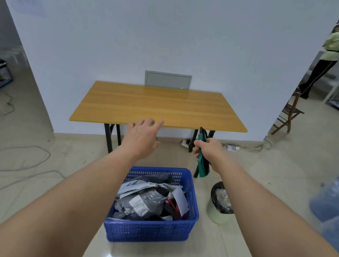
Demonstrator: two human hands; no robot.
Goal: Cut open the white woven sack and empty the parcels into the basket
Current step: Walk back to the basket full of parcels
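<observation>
A blue plastic basket (150, 231) stands on the floor in front of me, holding several grey and white parcels (144, 199). My left hand (142, 137) reaches forward above it, fingers straight, near the front edge of the wooden table (159, 104). My right hand (210, 153) grips green-handled scissors (203, 155), their tips pointing up toward the table edge. No white woven sack is in view.
A small bin with a black liner (221, 204) stands right of the basket. Blue water bottles (338, 197) sit at the far right. Cables (5, 161) trail on the left floor. A power strip (187, 143) lies under the table. A person (327, 55) stands by shelves at the back right.
</observation>
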